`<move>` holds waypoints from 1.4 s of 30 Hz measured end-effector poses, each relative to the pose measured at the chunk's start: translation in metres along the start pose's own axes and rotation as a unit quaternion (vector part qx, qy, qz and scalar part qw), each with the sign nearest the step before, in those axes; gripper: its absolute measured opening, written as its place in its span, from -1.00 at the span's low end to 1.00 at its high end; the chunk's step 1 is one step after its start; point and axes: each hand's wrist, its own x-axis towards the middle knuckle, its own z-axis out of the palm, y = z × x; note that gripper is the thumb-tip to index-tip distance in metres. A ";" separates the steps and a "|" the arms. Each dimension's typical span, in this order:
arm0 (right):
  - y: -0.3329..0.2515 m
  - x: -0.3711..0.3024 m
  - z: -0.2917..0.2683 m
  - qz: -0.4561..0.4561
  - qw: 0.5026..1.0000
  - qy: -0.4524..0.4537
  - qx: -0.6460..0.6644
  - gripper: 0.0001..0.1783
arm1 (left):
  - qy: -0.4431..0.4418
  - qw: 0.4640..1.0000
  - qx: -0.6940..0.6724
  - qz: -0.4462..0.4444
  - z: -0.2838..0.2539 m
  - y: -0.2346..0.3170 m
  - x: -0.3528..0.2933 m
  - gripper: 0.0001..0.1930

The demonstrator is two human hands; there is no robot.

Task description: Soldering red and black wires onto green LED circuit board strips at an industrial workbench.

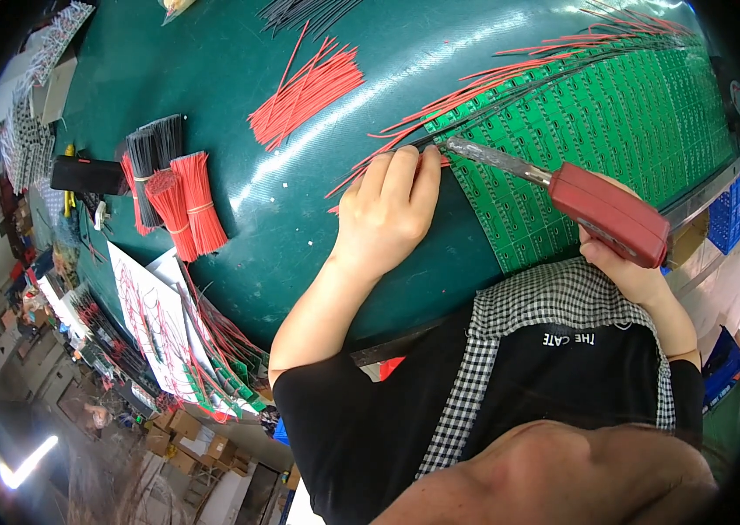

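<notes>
My right hand (622, 267) grips the handle of a dark red soldering gun (610, 213). The metal tip of the gun reaches the left edge of a large panel of small green circuit boards (615, 131). My left hand (385, 206) is closed at that same edge, fingertips pinching thin wire close to the tip; the exact wire is partly hidden by the fingers. Red wires (475, 85) and black wires (510, 94) lie in a row along the far edge of the panel, some running under my left fingers.
A loose pile of red wires (308, 94) lies on the green tabletop (256, 232), with black wires (308, 12) beyond. Tied red bundles (199, 206) and black bundles (155, 149) stand left, beside a black phone-like object (88, 175). Wired boards (230, 381) hang near the left edge.
</notes>
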 end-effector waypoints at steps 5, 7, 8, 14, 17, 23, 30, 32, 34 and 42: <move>0.011 -0.015 -0.005 -0.002 0.992 0.043 0.119 -0.49 | 0.002 0.999 0.020 0.038 0.003 -0.004 -0.004 -0.79; 0.016 -0.014 -0.008 -0.013 0.991 0.037 0.131 -0.51 | -0.009 0.999 0.027 0.037 0.003 -0.004 -0.008 -0.79; 0.009 -0.021 -0.010 -0.025 0.990 0.048 0.130 -0.54 | -0.010 0.999 0.023 0.026 0.000 -0.002 -0.003 -0.75; 0.013 -0.023 -0.010 -0.035 0.982 0.063 0.174 -0.60 | -0.012 0.998 0.052 0.040 0.000 -0.003 -0.001 -0.74; 0.011 -0.024 -0.011 -0.029 0.986 0.061 0.151 -0.59 | -0.001 0.997 0.056 0.054 0.003 -0.003 -0.001 -0.77; 0.010 -0.021 -0.011 0.012 0.981 0.061 0.182 -0.58 | 0.021 0.994 0.057 0.086 -0.006 0.004 0.003 -0.81; 0.006 -0.017 -0.015 0.017 0.985 0.052 0.165 -0.57 | -0.003 0.992 0.065 0.105 -0.006 0.004 0.006 -0.81; 0.007 -0.016 -0.015 0.029 0.985 0.045 0.166 -0.57 | 0.004 0.992 0.066 0.106 -0.006 0.001 0.004 -0.81; 0.008 -0.015 -0.012 0.021 0.983 0.048 0.176 -0.58 | -0.018 0.995 0.062 0.080 -0.006 -0.001 0.003 -0.80; 0.001 -0.004 -0.002 0.048 0.988 0.028 0.141 -0.59 | -0.002 0.998 0.014 0.053 -0.002 -0.005 0.000 -0.80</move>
